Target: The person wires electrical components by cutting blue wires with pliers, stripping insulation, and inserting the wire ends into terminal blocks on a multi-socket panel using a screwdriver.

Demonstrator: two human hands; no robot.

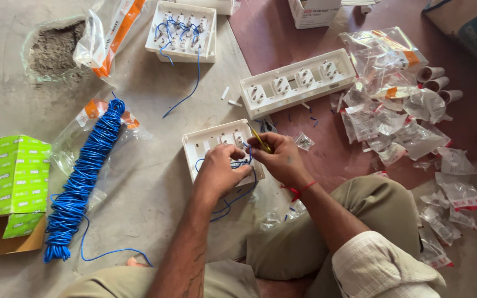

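You sit on a bare concrete floor (155,182) beside a reddish patch. From the head view, your left hand (219,171) rests on a white switch board (208,144) lying back-up, its fingers curled around blue wire (233,200). Your right hand (282,160) has its fingers pinched shut on a yellow screwdriver (259,138) whose tip meets the board. A blue wire coil (81,182) lies left, a green box (9,176) beyond it, plastic packets (404,121) right.
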